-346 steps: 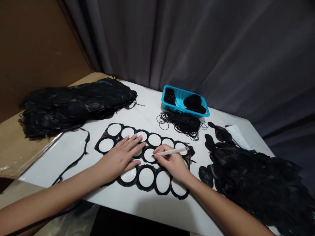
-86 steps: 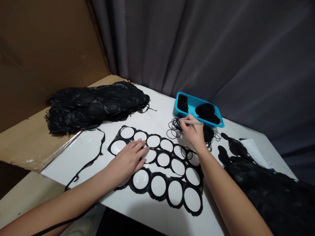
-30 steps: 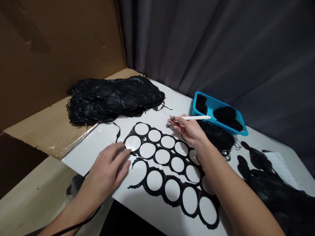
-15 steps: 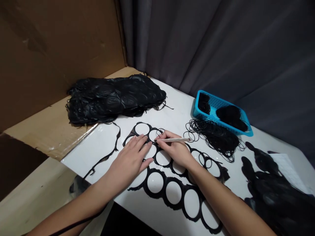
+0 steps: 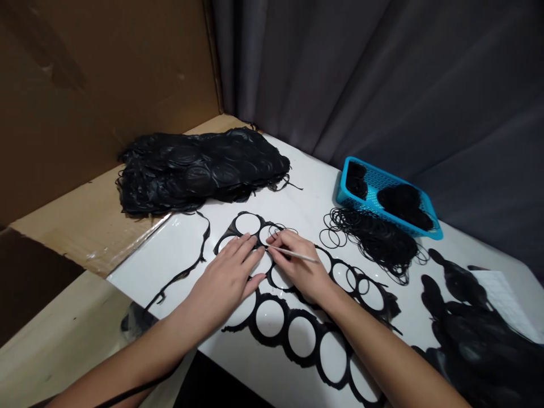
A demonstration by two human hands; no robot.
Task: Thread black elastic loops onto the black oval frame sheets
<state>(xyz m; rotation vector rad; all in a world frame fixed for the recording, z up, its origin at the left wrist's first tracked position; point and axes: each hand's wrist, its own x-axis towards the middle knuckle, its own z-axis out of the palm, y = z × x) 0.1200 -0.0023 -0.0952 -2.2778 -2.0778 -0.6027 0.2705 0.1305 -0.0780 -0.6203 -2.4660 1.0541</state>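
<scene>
My left hand (image 5: pixel 232 269) lies flat, fingers stretched out, on a black rubbery sheet with rows of large round holes (image 5: pixel 286 326). Between the thumb and fingers of my right hand (image 5: pixel 304 266) is a thin white stick-like tool (image 5: pixel 297 255), held like a pen. Its tip points down at the sheet, close to my left fingertips. A few thin black rings lie by my right fingers, partly hidden. More loose rings rest over the sheet's holes, beyond my right wrist.
A thick stack of black sheets (image 5: pixel 204 170) stands at the back left. To the right are a heap of thin black rings (image 5: pixel 382 241), a blue basket (image 5: pixel 437 233) holding black pieces, and a dark pile (image 5: pixel 480 340) beside white paper (image 5: pixel 505 300). Cardboard and a grey curtain border the table.
The tool in my right hand has tilted, its rear end now lower and nearer my hand. My left hand stays flat on the sheet. The view has shifted slightly.
</scene>
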